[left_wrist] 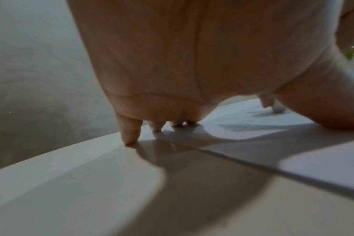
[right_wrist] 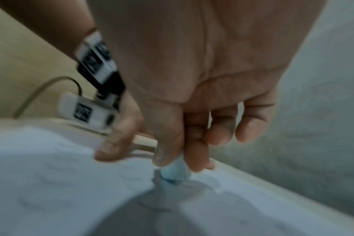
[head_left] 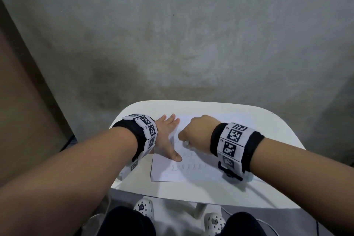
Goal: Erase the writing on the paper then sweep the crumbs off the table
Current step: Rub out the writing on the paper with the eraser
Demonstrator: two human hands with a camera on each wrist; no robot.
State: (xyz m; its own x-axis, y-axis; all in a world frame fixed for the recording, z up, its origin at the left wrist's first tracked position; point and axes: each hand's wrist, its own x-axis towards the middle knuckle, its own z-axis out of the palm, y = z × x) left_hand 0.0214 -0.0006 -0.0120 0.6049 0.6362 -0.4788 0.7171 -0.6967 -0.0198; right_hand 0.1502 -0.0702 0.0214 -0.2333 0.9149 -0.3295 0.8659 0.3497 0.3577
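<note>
Right hand (head_left: pixel 197 132) is pinching one eraser (right_wrist: pixel 175 172), mostly hidden by its fingers. Left hand (head_left: pixel 168 138) is lying spread, pressing one paper (head_left: pixel 191 175) on the bench (head_left: pixel 191 191). The scribbles (head_left: pixel 188 167) are showing faint.

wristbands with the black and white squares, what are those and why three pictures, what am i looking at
There is no machine here, just a person at work. The wristbands carry printed marker squares, and each has a small camera. The big picture comes from a camera on the head, looking down. The other two come from the wrists, so they show mostly palm and fingers up close.

On the white table lies a sheet of paper with rows of faint handwritten loops. The left hand lies flat with its fingers spread, pressing the paper down. The right hand pinches a small pale eraser, whose tip is on the paper. I can't make out any crumbs.
</note>
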